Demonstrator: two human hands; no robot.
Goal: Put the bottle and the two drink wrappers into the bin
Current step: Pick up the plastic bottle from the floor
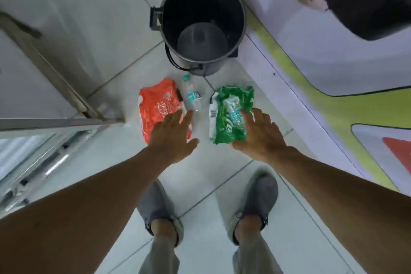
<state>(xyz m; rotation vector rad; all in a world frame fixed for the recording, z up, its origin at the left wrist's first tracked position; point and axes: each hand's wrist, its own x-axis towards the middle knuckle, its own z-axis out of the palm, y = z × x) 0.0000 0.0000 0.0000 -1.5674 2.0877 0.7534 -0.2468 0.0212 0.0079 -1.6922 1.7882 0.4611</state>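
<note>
Below the spread fingers of the left hand (172,134) lies the red Coca-Cola wrapper (155,107); the right hand (259,134), also open, hovers over the green wrapper (224,115). Both look light and crinkly, best pinched mid-fold. Between them, the clear bottle (191,95) lies before the empty bin (241,13).

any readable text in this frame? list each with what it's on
"Coca-Cola": white script on the crumpled red plastic wrapper.
Crumpled green plastic wrapper: large white lettering, too creased to read; barcode digits too small.
Small clear plastic bottle: teal label, blurred.
Second clear bottle on the green wrapper: teal label, unreadable.
</note>
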